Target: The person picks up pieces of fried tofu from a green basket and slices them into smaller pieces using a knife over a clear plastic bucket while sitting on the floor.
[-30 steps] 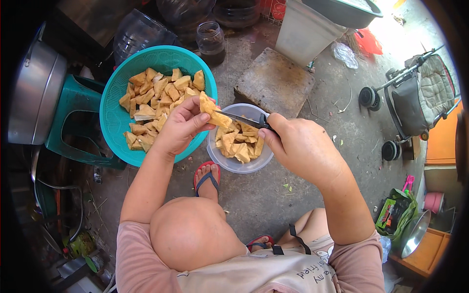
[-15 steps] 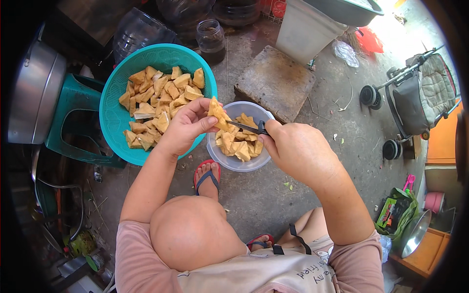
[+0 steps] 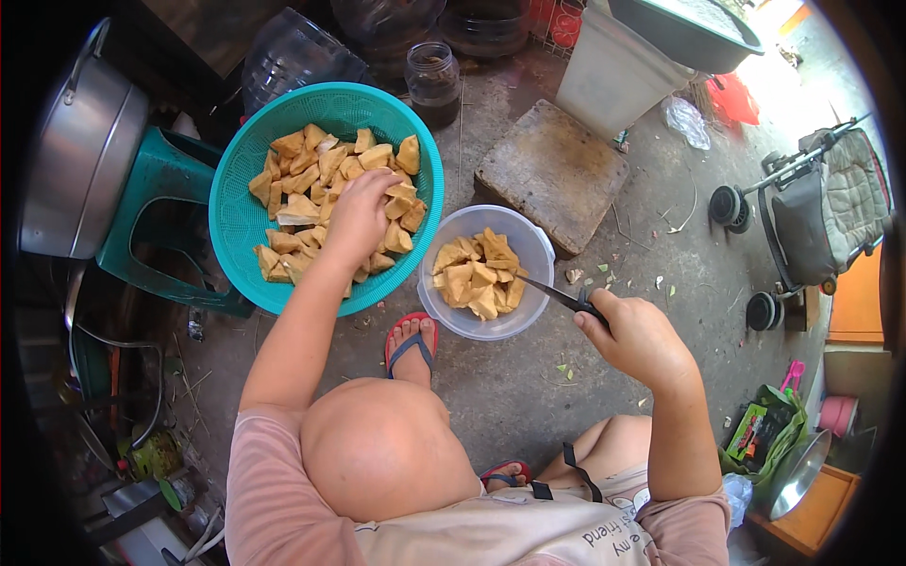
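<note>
My left hand [image 3: 360, 219] reaches into a teal mesh basket [image 3: 224, 222] heaped with golden fried tofu pieces [image 3: 307, 179]. Its fingers are curled over a piece of fried tofu [image 3: 401, 191] near the basket's right side; the thumb is mostly hidden. In my right hand [image 3: 639, 338] is a knife [image 3: 557, 294] with a black handle, its blade pointing left over the rim of a clear plastic bowl [image 3: 530, 316]. Inside that bowl lie several more fried tofu pieces [image 3: 481, 278], some showing cut openings.
Behind the bowl lies a wooden block [image 3: 552, 170], with a pale bin [image 3: 618, 71] beyond it. A jar of dark liquid [image 3: 434, 85] stands behind the basket. At left, a large metal pot [image 3: 80, 160] sits on a green stool [image 3: 156, 212]. A stroller [image 3: 812, 203] stands right.
My left hand has moved left from above the bowl into the basket, and the fried tofu piece it held is gone from it. The knife has drawn back right and lower.
</note>
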`<state>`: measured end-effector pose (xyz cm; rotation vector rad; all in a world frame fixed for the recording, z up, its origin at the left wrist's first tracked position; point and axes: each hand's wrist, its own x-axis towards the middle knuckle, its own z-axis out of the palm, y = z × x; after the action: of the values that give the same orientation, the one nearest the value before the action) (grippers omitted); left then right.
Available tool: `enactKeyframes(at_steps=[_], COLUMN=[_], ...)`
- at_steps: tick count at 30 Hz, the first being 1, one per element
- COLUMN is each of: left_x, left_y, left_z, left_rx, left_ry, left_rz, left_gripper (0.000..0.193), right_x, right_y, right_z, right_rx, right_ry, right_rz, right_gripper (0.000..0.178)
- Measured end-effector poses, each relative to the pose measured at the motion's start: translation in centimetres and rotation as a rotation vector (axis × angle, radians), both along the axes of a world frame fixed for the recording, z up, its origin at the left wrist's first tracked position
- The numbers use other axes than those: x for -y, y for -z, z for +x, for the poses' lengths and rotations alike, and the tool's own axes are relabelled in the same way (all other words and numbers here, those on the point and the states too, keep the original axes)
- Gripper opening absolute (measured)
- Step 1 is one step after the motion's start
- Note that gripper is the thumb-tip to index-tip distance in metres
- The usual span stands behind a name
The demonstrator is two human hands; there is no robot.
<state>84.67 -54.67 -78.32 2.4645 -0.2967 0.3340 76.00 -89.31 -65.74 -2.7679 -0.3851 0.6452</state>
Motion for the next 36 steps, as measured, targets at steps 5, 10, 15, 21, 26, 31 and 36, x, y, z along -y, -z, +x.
enactKeyframes(at_steps=[5, 10, 15, 21, 26, 31, 36], left_x=[-1.7, -0.9, 0.9, 4.7, 5.3, 5.8, 5.4], left_y=[1.0, 0.4, -2.0, -4.1, -4.7, -4.9, -4.4], left_z=[2.9, 3.8, 0.5, -3.4, -4.0, -4.2, -4.2], left_rx=[-0.005, -0.154, -0.571, -0.748, -0.779, -0.771, -0.759], left_ry=[0.136, -0.024, 0.082, 0.351, 0.366, 0.370, 0.359], left_rz=[0.361, 0.162, -1.312, -1.497, -1.448, -1.385, -1.424], left_gripper=[0.037, 0.032, 0.035, 0.042, 0.041, 0.039, 0.039], right_x=[-0.2, -0.5, -1.7, -4.4, -5.0, -5.6, -4.7], right_y=[0.6, -0.2, -1.8, -2.9, -3.4, -3.6, -3.4], right_z=[-0.2, 0.3, 1.7, 3.1, 2.7, 2.6, 2.3], right_rx=[-0.027, -0.010, 0.057, 0.177, 0.204, 0.217, 0.153], right_ry=[0.004, 0.018, 0.035, -0.049, -0.070, -0.111, -0.117], right_rz=[0.082, 0.136, 0.251, 0.231, 0.158, 0.078, 0.037], right_gripper=[0.030, 0.030, 0.030, 0.031, 0.028, 0.027, 0.028])
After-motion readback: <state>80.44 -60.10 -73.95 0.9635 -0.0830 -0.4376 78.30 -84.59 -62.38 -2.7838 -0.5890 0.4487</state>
